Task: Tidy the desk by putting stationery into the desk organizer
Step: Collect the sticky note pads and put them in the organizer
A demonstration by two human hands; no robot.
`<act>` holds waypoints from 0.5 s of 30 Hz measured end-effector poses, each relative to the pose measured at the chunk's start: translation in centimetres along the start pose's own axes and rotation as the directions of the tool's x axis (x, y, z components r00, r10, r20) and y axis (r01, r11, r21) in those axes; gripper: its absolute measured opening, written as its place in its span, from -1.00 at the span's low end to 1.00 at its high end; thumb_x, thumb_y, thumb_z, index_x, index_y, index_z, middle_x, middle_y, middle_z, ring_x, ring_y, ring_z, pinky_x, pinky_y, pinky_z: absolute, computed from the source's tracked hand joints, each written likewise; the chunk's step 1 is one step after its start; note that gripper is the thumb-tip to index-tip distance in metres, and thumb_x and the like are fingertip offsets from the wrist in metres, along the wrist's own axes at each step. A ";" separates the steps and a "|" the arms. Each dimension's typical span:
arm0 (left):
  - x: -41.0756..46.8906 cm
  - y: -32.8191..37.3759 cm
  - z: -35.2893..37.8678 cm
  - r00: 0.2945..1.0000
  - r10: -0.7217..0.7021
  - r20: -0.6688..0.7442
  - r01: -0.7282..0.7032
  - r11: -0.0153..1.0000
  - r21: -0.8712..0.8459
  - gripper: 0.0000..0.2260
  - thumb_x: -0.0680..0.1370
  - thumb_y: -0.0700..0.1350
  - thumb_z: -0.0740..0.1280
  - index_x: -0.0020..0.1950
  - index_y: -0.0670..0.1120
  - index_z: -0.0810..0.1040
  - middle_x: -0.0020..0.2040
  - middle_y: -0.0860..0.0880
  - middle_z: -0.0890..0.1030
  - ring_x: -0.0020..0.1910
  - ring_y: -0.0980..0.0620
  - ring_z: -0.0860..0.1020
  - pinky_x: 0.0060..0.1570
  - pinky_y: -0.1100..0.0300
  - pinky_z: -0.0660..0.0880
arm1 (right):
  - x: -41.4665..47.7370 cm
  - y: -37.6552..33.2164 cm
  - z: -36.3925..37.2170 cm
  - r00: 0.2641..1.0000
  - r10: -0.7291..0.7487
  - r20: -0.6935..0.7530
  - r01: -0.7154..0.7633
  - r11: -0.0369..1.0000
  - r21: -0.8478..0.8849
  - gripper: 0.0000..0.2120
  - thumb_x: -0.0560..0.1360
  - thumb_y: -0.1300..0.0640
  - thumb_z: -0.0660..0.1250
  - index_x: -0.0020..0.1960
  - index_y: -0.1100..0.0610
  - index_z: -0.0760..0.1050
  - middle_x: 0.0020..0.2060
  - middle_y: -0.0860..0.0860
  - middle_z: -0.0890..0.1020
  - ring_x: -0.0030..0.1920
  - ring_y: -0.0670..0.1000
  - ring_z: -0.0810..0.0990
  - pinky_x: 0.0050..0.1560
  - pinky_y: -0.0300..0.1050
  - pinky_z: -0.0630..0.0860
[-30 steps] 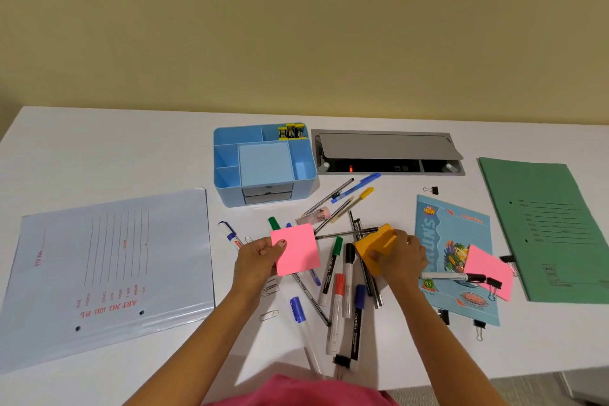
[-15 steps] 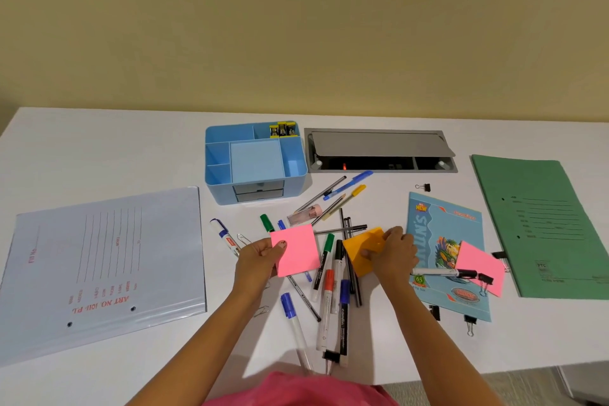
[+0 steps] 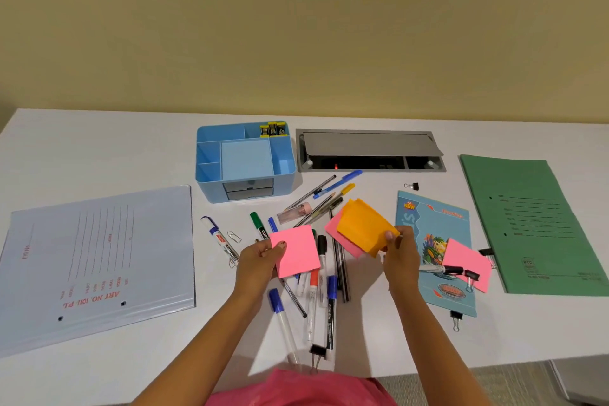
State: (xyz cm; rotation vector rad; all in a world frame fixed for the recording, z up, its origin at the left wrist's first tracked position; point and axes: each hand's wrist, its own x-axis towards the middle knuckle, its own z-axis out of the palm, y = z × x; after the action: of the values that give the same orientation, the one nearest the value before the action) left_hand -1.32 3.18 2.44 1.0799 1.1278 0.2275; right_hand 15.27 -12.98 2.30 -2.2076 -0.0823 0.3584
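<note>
Orange sticky notes [image 3: 364, 227] now up off the marker pile [image 3: 331, 306], where they lay flat a moment ago. My right hand [image 3: 400, 254] pinches them, with a pink sheet [image 3: 346, 241] beneath. My left hand [image 3: 258, 257] grips the pink sticky pad [image 3: 296, 250]; both loads look ready for the blue desk organizer [image 3: 211, 186] at 11 o'clock.

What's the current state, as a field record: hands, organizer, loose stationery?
left hand: pinches pink sticky notes
right hand: pinches orange sticky notes, pink sheet beneath
desk organizer: upright behind the pile; yellow-and-black items in one rear compartment
markers and pens: scattered on the desk, between and under the hands
status: neither set of notes in the organizer yet
</note>
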 end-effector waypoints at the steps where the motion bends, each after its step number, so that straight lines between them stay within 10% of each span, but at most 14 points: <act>1: -0.2 0.0 0.3 1.000 0.000 0.011 0.000 1.000 -0.026 -0.90 0.54 -0.13 0.34 0.04 -0.08 0.57 -0.14 -0.01 0.67 -0.15 0.00 0.65 -0.29 0.25 0.56 | -0.3 -0.3 -0.3 1.000 0.021 0.018 -0.022 0.995 0.095 -0.71 0.61 -0.04 0.07 0.03 0.21 0.31 -0.10 0.15 0.51 0.00 0.24 0.55 0.01 0.18 0.51; 6: -1.4 0.4 2.0 0.979 0.024 0.201 0.021 0.975 -0.223 -0.88 0.56 -0.20 0.30 0.04 -0.05 0.59 -0.11 -0.03 0.71 -0.12 0.04 0.68 -0.20 0.24 0.61 | -2.3 -1.5 -1.0 0.983 0.074 0.167 -0.143 0.881 0.451 -0.89 0.62 0.14 0.14 0.00 0.20 0.29 -0.01 0.18 0.48 0.01 0.18 0.55 -0.06 0.07 0.55; 15: -2.8 1.1 5.0 0.955 0.179 0.236 -0.110 0.954 -0.279 -0.82 0.55 -0.16 0.31 0.10 0.03 0.60 0.01 -0.03 0.70 0.01 0.01 0.66 -0.09 0.19 0.61 | -5.0 -3.3 -1.2 0.950 0.024 0.312 -0.185 0.846 0.500 -0.84 0.61 0.11 0.15 0.07 0.21 0.34 0.07 0.23 0.53 0.00 0.14 0.59 -0.08 -0.06 0.59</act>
State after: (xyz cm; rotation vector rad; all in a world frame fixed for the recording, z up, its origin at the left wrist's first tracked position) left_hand 1.86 -0.98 5.11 0.9245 0.7594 0.3339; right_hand 11.07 -12.77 6.65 -1.6043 -0.0187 0.6867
